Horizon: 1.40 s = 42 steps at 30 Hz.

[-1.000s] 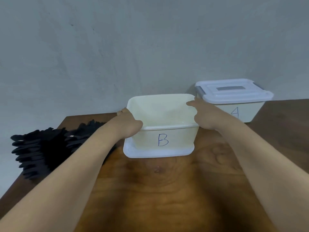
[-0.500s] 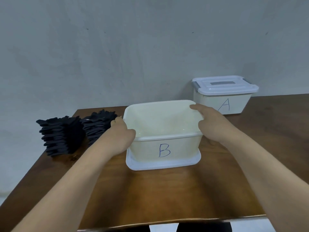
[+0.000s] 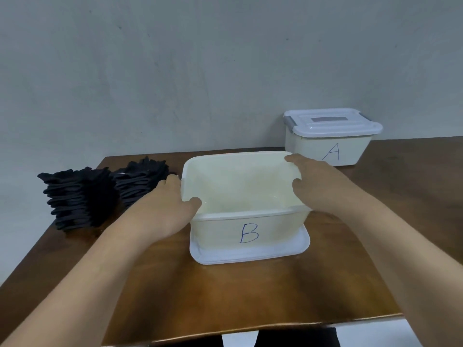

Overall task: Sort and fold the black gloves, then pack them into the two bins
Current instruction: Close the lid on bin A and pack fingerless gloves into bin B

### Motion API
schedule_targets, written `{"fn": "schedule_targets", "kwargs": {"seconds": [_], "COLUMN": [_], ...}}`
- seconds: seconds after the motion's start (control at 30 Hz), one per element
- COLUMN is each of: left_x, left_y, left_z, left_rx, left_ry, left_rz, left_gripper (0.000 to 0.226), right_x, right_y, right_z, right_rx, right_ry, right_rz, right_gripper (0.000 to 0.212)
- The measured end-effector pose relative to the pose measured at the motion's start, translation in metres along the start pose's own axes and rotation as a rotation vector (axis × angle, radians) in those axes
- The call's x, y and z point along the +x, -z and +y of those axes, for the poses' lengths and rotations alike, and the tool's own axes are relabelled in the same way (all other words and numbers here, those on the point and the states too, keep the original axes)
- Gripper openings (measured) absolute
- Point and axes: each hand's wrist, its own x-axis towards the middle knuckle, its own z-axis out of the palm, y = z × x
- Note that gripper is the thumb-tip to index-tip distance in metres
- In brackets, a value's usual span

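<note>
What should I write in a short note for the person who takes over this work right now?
Left hand: holds the left rim of bin B, thumb over the edge.
Right hand: holds the right rim of the same bin.
Bin B is open, nothing inside, and stands on its own lid in the middle of the table.
Bin A stands at the back right, lid on.
The black gloves lie in two stacks at the back left corner.
Done: bin B opened. No glove packed yet.
Left: open bin A, sort and fold the gloves, pack them into both bins.
</note>
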Motion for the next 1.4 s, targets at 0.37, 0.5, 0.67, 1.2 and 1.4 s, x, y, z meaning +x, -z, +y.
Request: {"fn": "schedule_targets", "kwargs": {"seconds": [0.37, 0.5, 0.67, 1.2, 1.4], "left_x": [0.062, 0.114, 0.166, 0.137, 0.149], "left_y": [0.060, 0.078, 0.062, -0.031, -0.028], "left_z": [-0.071, -0.091, -0.105, -0.153, -0.161], "left_rx": [-0.074, -0.045, 0.105, 0.212, 0.113], "left_ry": [-0.087, -0.129, -0.108, -0.177, -0.165], "left_rz": [0.225, 0.154, -0.074, 0.060, 0.073], "left_gripper": [0.037, 0.033, 0.056, 0.080, 0.083], "right_x": [0.068, 0.103, 0.147, 0.252, 0.264], "right_y": [-0.003, -0.017, -0.038, -0.130, -0.167], "right_z": [-0.087, -0.129, -0.170, -0.230, -0.241], "right_rx": [0.023, 0.027, 0.067, -0.083, -0.007], "right_ry": [0.266, 0.334, 0.332, 0.199, 0.064], "right_rz": [-0.028, -0.116, -0.290, -0.889, -0.970], "right_gripper": [0.044, 0.041, 0.034, 0.047, 0.041]}}
